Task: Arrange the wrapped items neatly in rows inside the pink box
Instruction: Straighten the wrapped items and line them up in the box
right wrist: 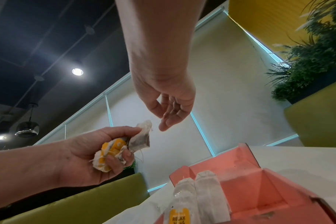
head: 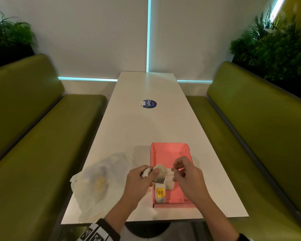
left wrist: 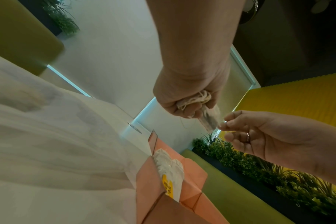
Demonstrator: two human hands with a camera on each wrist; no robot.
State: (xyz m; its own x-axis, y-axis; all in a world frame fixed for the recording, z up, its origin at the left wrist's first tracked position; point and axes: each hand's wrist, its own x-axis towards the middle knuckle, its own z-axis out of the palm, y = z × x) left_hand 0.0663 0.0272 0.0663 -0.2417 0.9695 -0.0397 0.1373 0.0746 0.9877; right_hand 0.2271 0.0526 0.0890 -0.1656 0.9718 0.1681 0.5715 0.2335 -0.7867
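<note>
The pink box [head: 170,152] lies open on the white table [head: 142,122], right in front of me. Two white wrapped tea bags lie side by side at its near left: one with a yellow tag [head: 160,193] and a plain one [head: 169,180]. Above the box's left edge, my left hand [head: 149,171] grips a bunch of wrapped tea bags [right wrist: 109,154], and one grey bag [right wrist: 142,137] sticks out toward the right. My right hand [head: 176,168] hovers over the box with loosely curled fingers, its fingertips [right wrist: 163,128] just short of that bag and holding nothing I can see.
A crumpled clear plastic bag [head: 97,181] lies on the table left of the box. A round blue sticker [head: 149,103] sits mid-table. Green benches [head: 42,136] run along both sides, with plants [head: 276,46] behind them.
</note>
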